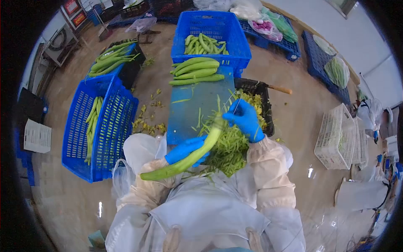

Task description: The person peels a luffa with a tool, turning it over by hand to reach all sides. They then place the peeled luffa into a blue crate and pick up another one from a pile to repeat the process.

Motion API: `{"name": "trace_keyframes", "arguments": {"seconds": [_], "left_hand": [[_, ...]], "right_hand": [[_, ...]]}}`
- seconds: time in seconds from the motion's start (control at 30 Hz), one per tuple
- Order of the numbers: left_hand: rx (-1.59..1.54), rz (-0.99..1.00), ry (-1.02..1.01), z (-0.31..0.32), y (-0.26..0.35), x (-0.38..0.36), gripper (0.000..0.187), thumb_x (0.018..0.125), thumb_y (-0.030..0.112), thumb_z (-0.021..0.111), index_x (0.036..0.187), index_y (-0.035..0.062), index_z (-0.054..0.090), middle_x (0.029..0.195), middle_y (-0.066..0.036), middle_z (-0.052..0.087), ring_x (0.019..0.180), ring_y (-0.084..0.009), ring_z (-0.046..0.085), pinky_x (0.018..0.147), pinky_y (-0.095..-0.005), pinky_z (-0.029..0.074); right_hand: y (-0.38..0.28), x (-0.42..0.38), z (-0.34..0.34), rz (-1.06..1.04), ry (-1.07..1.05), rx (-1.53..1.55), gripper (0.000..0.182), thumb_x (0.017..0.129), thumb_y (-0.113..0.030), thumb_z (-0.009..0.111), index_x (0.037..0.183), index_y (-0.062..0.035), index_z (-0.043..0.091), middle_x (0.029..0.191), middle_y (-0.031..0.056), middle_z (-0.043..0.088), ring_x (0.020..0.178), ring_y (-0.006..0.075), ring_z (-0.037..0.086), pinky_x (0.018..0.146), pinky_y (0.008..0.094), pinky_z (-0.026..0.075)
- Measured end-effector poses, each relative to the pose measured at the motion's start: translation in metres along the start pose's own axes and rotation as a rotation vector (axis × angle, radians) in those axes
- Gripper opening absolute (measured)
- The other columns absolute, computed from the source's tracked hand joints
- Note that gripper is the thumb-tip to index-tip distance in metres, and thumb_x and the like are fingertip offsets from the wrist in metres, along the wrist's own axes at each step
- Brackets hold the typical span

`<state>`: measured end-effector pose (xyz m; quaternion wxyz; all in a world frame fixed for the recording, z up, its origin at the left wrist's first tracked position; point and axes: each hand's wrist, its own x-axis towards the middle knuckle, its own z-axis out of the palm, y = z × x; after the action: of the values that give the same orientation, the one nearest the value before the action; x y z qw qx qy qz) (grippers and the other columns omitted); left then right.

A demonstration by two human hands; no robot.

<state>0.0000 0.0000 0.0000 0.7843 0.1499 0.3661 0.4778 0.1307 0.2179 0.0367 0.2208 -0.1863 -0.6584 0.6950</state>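
Observation:
My left hand, in a blue glove, is closed around the middle of a long green loofah gourd. The gourd slants across my lap. Its upper end is paler and looks peeled, while its lower end is darker green. My right hand, also gloved in blue, is closed at the gourd's upper end on a thin metal tool that looks like a peeler, mostly hidden by the fingers. A heap of green peel shavings lies beneath the gourd. Several whole loofah gourds rest on the blue board ahead.
A blue crate with paler gourds stands beyond the board. Another blue crate at left holds gourds, with more gourds behind it. A black crate of yellow flowers and scraps is at right. White crates stand farther right.

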Motion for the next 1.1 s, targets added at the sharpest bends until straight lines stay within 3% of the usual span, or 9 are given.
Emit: {"name": "trace_keyframes", "arguments": {"seconds": [0.17,0.37,0.43,0.6,0.83,0.9,0.93,1.03,1.1], "left_hand": [[0.140,0.131,0.032,0.002,0.009,0.008,0.045,0.086,0.032,0.050,0.127,0.0182,0.038,0.077,-0.001,0.050,0.058,-0.0095,0.046,0.046,-0.0200,0.038],[0.174,0.096,0.150,0.013,0.009,0.006,0.050,0.086,0.030,0.051,0.132,0.0165,0.034,0.081,-0.002,0.055,0.060,-0.0097,0.051,0.047,-0.0211,0.043],[0.085,0.069,0.087,0.002,0.001,0.007,0.044,0.087,0.030,0.050,0.126,0.0151,0.039,0.079,-0.002,0.054,0.059,-0.0094,0.050,0.045,-0.0215,0.042],[-0.380,-0.194,-0.255,-0.023,0.006,0.025,0.022,0.087,0.033,0.049,0.087,0.0113,0.047,0.063,0.001,0.044,0.048,-0.0083,0.042,0.038,-0.0221,0.033],[-0.417,-0.335,-0.331,-0.021,0.003,0.026,0.020,0.081,0.031,0.057,0.091,0.0153,0.050,0.068,-0.001,0.048,0.059,-0.0128,0.048,0.049,-0.0281,0.040],[-0.089,0.395,-0.975,0.002,0.005,0.028,0.024,0.087,0.034,0.048,0.089,0.0106,0.051,0.067,-0.001,0.051,0.047,-0.0091,0.046,0.035,-0.0209,0.033],[-0.197,-0.042,-0.509,-0.002,0.005,0.006,0.025,0.087,0.034,0.049,0.092,0.0097,0.052,0.067,-0.002,0.052,0.046,-0.0098,0.046,0.035,-0.0219,0.034],[-0.195,-0.042,-0.112,0.011,0.013,0.001,0.025,0.086,0.033,0.049,0.091,0.0089,0.053,0.067,-0.002,0.053,0.047,-0.0114,0.048,0.036,-0.0230,0.036],[-0.141,0.299,0.102,0.018,0.024,-0.007,0.026,0.087,0.031,0.048,0.093,0.0063,0.053,0.070,-0.005,0.056,0.048,-0.0141,0.050,0.041,-0.0251,0.040]], "right_hand": [[-0.022,0.027,-0.036,-0.187,0.455,-0.165,0.023,0.069,-0.005,0.070,0.075,-0.0027,0.048,0.063,0.0047,0.055,0.051,0.0112,0.053,0.046,0.0250,0.045],[0.007,0.006,-0.009,-0.111,0.110,-0.321,0.022,0.068,-0.006,0.071,0.075,-0.0058,0.050,0.062,0.0033,0.054,0.052,0.0109,0.053,0.047,0.0239,0.044],[0.000,0.019,-0.029,-0.250,0.522,-0.318,0.023,0.068,-0.006,0.071,0.075,-0.0048,0.050,0.062,0.0037,0.054,0.052,0.0110,0.052,0.047,0.0239,0.043],[-0.011,-0.033,0.030,-0.068,0.261,0.076,0.021,0.068,-0.004,0.070,0.077,-0.0035,0.051,0.068,0.0031,0.056,0.057,0.0091,0.052,0.052,0.0229,0.045],[0.004,-0.038,0.043,0.081,0.131,0.122,0.022,0.068,-0.006,0.071,0.079,-0.0039,0.052,0.070,0.0038,0.056,0.058,0.0107,0.054,0.052,0.0247,0.047],[-0.005,-0.010,0.010,0.048,0.179,0.186,0.021,0.070,-0.008,0.070,0.078,-0.0035,0.051,0.069,0.0047,0.056,0.056,0.0117,0.055,0.050,0.0249,0.046],[0.002,0.008,-0.010,0.044,0.227,0.135,0.020,0.071,-0.009,0.069,0.078,-0.0032,0.051,0.068,0.0048,0.056,0.054,0.0123,0.054,0.050,0.0246,0.046],[0.023,0.021,-0.040,0.021,0.357,0.209,0.018,0.073,-0.011,0.068,0.077,-0.0034,0.052,0.066,0.0046,0.056,0.051,0.0129,0.053,0.048,0.0243,0.045],[0.039,0.018,-0.038,0.016,0.435,0.331,0.017,0.073,-0.012,0.067,0.075,-0.0039,0.052,0.064,0.0043,0.056,0.050,0.0128,0.052,0.047,0.0242,0.044]]}}
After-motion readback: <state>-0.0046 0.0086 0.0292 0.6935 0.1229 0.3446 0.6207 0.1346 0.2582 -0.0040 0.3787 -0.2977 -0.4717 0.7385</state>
